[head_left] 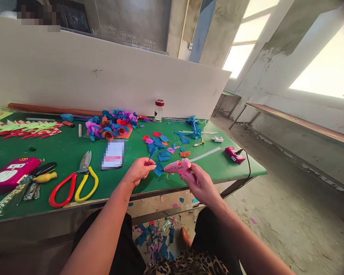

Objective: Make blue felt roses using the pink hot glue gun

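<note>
My right hand (202, 186) is closed round the grip of a pink glue gun (178, 167), whose nozzle points left over the front edge of the green table (65, 149). My left hand (140, 169) pinches a thin stick with a blue paper piece (158, 169) at it, right in front of the nozzle. Loose blue, red and pink paper petals (160, 144) lie just beyond both hands.
A pile of finished paper flowers (111, 125) sits mid-table, a small jar (159, 110) behind it. Red-and-yellow shears (77, 182), keys (28, 189) and a pink case (10, 173) lie left. A pink charger (234, 154) with cable sits right. Paper scraps (157, 236) litter the floor.
</note>
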`<state>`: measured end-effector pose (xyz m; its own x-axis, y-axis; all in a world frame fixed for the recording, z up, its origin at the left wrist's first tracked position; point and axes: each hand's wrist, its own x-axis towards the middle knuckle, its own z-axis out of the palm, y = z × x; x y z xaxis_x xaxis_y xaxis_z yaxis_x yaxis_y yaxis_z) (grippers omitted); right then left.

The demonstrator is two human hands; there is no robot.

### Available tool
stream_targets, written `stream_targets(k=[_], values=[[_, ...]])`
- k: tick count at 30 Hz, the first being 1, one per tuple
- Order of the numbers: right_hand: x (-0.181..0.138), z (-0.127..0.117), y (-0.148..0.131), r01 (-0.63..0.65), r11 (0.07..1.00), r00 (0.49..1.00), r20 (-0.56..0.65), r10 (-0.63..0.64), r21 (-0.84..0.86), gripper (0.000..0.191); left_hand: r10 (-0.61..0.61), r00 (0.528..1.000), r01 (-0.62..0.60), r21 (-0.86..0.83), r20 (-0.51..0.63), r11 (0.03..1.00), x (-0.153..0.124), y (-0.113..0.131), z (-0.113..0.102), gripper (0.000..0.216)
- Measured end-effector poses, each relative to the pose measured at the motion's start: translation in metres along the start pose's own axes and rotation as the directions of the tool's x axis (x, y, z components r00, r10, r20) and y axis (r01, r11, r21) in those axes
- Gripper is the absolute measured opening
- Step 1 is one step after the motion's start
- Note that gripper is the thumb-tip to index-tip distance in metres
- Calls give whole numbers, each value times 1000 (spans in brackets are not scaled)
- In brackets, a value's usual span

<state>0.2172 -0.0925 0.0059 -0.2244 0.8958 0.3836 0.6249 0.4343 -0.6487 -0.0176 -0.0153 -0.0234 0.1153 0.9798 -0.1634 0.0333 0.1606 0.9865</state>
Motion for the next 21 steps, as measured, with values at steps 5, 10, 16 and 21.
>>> stream_targets(k=[5,10,16,21], values=[[2,4,-3,48,995,999,-1,-48,-91,11,12,1000,-12,10,6,1000,0,-1,-1,24],[2,5,-8,24,996,999,38,-21,-84,11,21,1000,-21,13,11,1000,-2,0,-1,26],[4,5,-9,-43,999,998,40,42,31,12,20,1000,-20,10,10,1000,-2,2,0,26],[1,0,-10,-328,834,936,274,223,444,26,0,1000,0,-14,11,1000,-3,3,-1,26]])
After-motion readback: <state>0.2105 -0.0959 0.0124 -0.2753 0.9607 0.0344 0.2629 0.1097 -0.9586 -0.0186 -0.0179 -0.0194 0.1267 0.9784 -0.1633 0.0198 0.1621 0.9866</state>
